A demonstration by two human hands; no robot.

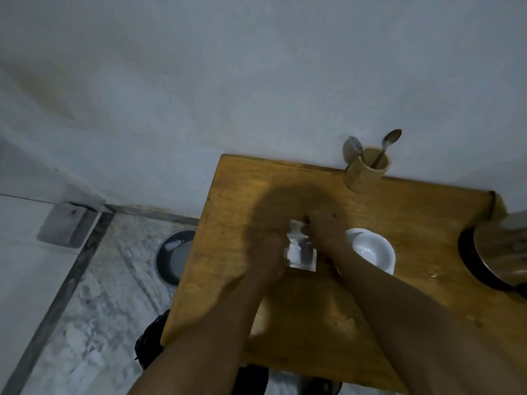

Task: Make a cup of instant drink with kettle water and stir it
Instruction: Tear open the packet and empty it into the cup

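From the head camera, a small honey-coloured wooden table (285,323) stands against a pale wall, and everything is placed here relative to the white ceramic cup (370,249) on its top. Just left of the cup, both hands meet over a small silver-and-white sachet (301,250). The left hand (273,258) pinches the sachet's left edge with fingers closed on it; the right hand (325,232) is closed on its upper right part, partly overlapping the cup's left rim. Motion blur hides whether the sachet is torn.

Behind the cup, at the table's far edge by the wall, a tan cylindrical wooden holder (366,173) carries two metal spoons (392,138), bowls upward. Right of the cup, at the frame's edge, a metal kettle (504,249) sits on a dark round base (470,252). Far left of the cup, down on the marbled floor, lies a round grey metal bowl (174,256), partly under the table's edge.
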